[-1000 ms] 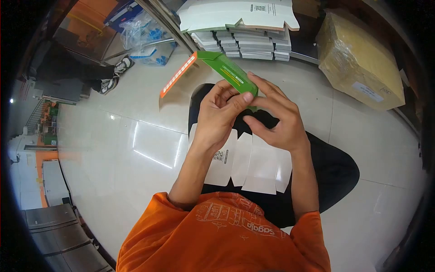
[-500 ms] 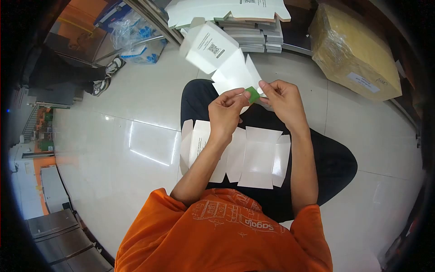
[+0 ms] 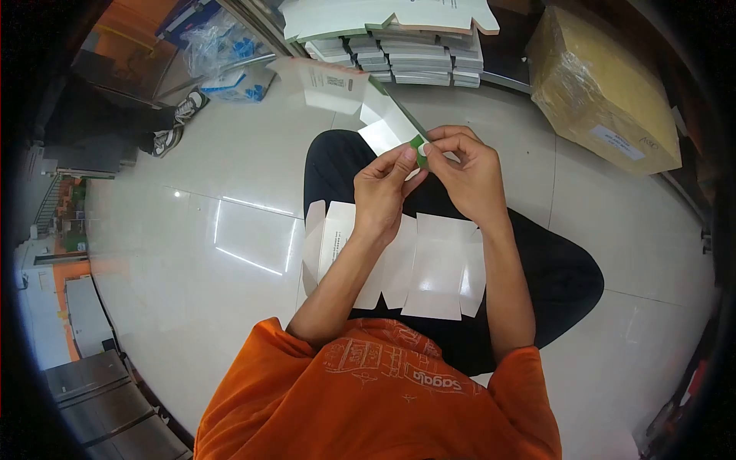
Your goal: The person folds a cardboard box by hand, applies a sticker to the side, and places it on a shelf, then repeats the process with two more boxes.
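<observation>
An unfolded printed carton point(image 3: 383, 121) is held out over my crossed legs, its far panel with a QR code blurred by motion. My left hand point(image 3: 380, 184) pinches a green flap point(image 3: 418, 142) at the carton's near end. On the other side of that flap, my right hand point(image 3: 464, 170) has thumb and fingers closed on the carton's edge. Both hands almost touch there. A second flattened carton point(image 3: 440, 264), pale inside with creased panels, lies across my lap under my forearms. Part of its printed panel is hidden by my left forearm.
Ahead stands a stack of flat cartons point(image 3: 418, 57). A plastic-wrapped cardboard box point(image 3: 602, 92) is at the front right. Clear plastic bags point(image 3: 226, 57) lie at front left, near another person's shoes point(image 3: 178, 126). Metal benches point(image 3: 100, 399) line the lower left.
The held carton has tilted, turning its far panel more edge-on and leftward. My right hand has shifted slightly left, closer to my left hand. The green flap now stands more upright.
</observation>
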A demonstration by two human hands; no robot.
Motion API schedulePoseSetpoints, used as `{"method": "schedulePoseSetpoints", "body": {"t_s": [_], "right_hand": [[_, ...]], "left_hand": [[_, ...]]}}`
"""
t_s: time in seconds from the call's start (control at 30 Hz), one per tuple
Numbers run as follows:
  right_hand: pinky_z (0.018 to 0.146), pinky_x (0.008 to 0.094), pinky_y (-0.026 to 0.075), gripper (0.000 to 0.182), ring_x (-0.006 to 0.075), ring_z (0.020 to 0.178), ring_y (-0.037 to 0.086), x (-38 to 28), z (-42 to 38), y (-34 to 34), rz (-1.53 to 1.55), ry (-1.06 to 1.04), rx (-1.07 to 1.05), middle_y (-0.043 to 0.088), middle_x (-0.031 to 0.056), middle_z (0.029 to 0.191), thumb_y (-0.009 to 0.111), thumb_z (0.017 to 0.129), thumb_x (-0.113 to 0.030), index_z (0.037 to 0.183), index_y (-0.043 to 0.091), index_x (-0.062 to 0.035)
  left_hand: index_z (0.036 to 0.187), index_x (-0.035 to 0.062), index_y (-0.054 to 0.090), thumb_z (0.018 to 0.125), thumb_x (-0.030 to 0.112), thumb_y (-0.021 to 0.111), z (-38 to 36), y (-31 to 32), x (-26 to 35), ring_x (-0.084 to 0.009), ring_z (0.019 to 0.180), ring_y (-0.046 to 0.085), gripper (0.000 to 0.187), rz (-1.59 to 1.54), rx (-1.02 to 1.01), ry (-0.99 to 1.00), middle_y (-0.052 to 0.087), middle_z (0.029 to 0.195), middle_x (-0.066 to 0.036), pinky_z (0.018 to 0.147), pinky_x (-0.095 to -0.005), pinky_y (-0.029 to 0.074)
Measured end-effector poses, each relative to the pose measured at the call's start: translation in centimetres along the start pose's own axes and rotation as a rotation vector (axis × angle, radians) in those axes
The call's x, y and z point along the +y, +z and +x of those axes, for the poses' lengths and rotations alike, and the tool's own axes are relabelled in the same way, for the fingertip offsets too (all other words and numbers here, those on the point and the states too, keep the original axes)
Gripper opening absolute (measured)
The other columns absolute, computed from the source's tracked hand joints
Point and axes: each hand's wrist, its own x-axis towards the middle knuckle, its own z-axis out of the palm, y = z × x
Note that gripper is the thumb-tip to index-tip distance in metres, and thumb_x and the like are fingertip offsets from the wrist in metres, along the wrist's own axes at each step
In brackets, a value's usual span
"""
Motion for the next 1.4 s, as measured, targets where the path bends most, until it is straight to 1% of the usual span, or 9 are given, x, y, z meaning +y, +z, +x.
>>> {"method": "schedulePoseSetpoints", "body": {"t_s": [0.23,0.47,0.53,0.63,0.73,0.87,1.07,1.37,1.4], "right_hand": [[0.091,0.0332,0.051,0.006,0.0231,0.106,0.062,1.8,0.1,1.6,0.057,-0.236,0.124,0.060,0.0114,0.107,0.068,0.085,-0.001,0.086,0.067,0.0049],[0.094,0.0343,0.049,0.006,0.0237,0.108,0.060,1.3,0.0,1.0,-0.119,-0.295,0.063,0.060,0.0110,0.109,0.071,0.083,-0.002,0.087,0.069,0.0014],[0.095,0.0347,0.048,0.007,0.0230,0.111,0.059,0.8,-0.1,0.7,-0.015,-0.107,-0.009,0.059,0.0119,0.113,0.071,0.083,-0.002,0.089,0.070,0.0014],[0.095,0.0343,0.049,0.008,0.0217,0.111,0.058,1.3,0.2,0.2,0.278,0.026,-0.092,0.057,0.0130,0.119,0.072,0.082,0.000,0.089,0.070,0.0030],[0.097,0.0340,0.048,0.008,0.0211,0.111,0.057,1.9,0.2,0.4,0.344,0.146,-0.098,0.057,0.0139,0.123,0.071,0.082,0.004,0.090,0.070,0.0044],[0.097,0.0331,0.048,0.009,0.0212,0.110,0.059,1.7,0.1,1.1,0.392,0.138,-0.084,0.057,0.0150,0.124,0.070,0.082,0.005,0.091,0.070,0.0049],[0.090,0.0291,0.052,0.009,0.0204,0.108,0.061,1.5,-0.3,1.8,0.246,-0.057,-0.063,0.055,0.0172,0.127,0.069,0.084,0.005,0.092,0.069,0.0071],[0.087,0.0325,0.055,0.011,0.0239,0.105,0.065,0.3,-0.5,1.6,0.125,-0.244,-0.157,0.055,0.0208,0.131,0.071,0.081,0.005,0.089,0.065,0.0053],[0.088,0.0334,0.054,0.011,0.0261,0.107,0.064,0.2,-0.4,1.5,0.046,-0.357,-0.150,0.055,0.0215,0.131,0.072,0.080,0.005,0.087,0.064,0.0048]], "left_hand": [[0.113,-0.0010,0.063,0.094,0.014,0.064,-0.3,-0.1,0.1,-0.0135,0.097,0.065,0.024,-0.120,-0.084,-0.012,0.068,0.103,-0.007,0.087,-0.0303,0.058],[0.113,0.0025,0.059,0.096,0.015,0.061,-0.1,0.1,0.3,-0.0132,0.097,0.064,0.022,-0.191,-0.079,-0.027,0.066,0.104,-0.006,0.085,-0.0299,0.056],[0.112,0.0048,0.057,0.098,0.016,0.056,-0.2,-0.2,0.3,-0.0147,0.097,0.064,0.018,-0.293,-0.154,-0.003,0.065,0.102,-0.006,0.088,-0.0311,0.054],[0.112,0.0074,0.055,0.100,0.013,0.050,-0.4,-0.5,-0.1,-0.0151,0.101,0.060,0.014,-0.246,-0.201,-0.015,0.062,0.112,-0.006,0.095,-0.0348,0.050],[0.117,0.0063,0.051,0.100,0.010,0.049,-0.5,-0.5,0.0,-0.0151,0.103,0.060,0.018,-0.299,-0.163,-0.052,0.060,0.114,-0.007,0.096,-0.0335,0.050],[0.123,0.0039,0.049,0.099,0.009,0.049,0.1,-1.2,-0.2,-0.0156,0.107,0.059,0.024,-0.500,-0.232,-0.132,0.058,0.117,-0.008,0.098,-0.0316,0.050],[0.134,0.0011,0.042,0.099,0.007,0.045,0.1,-1.3,-0.5,-0.0169,0.112,0.058,0.035,-0.458,-0.193,-0.124,0.055,0.124,-0.010,0.099,-0.0309,0.049],[0.122,-0.0029,0.050,0.098,0.006,0.047,-1.3,-1.5,1.6,-0.0173,0.108,0.059,0.026,-0.453,-0.239,0.020,0.059,0.118,-0.011,0.094,-0.0279,0.051],[0.122,-0.0029,0.050,0.098,0.006,0.047,-1.4,-1.3,1.7,-0.0173,0.108,0.059,0.026,-0.453,-0.239,0.021,0.059,0.118,-0.011,0.094,-0.0279,0.051]]}}
